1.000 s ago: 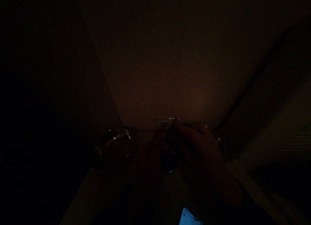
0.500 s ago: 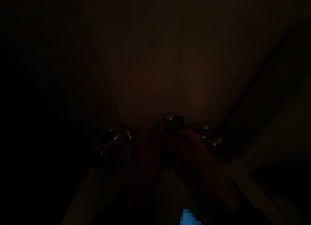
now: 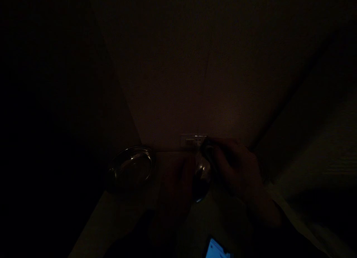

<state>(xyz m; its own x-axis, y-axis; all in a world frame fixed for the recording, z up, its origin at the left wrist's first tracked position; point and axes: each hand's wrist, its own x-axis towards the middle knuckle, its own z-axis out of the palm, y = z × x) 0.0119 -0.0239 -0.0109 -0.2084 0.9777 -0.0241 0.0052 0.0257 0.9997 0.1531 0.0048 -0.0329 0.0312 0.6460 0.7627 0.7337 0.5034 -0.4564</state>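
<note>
Right hand (image 3: 240, 168) is gripping a dark, indistinct object (image 3: 208, 150) at lower centre of the frame, fingers (image 3: 223, 148) curled closed around it, just above a glass vessel (image 3: 202, 174). Left hand (image 3: 174, 183) is standing beside that vessel, its finger state unreadable in the dark. A glass dish (image 3: 129, 168) is sitting on the worktop (image 3: 119, 217) left of centre, a pale wall plate (image 3: 193, 141) is showing behind the hands, and a lit phone screen (image 3: 216, 249) is glowing at bottom centre.

Light poor; colours approximate. Rounded glass vessel (image 3: 202, 176): dark, silvery gleam. Round dish (image 3: 129, 168) near the left edge of the bench (image 3: 119, 217): silvery rim. Wall (image 3: 195, 83): dull brown, unpatterned. Phone screen (image 3: 216, 249): bright blue.
</note>
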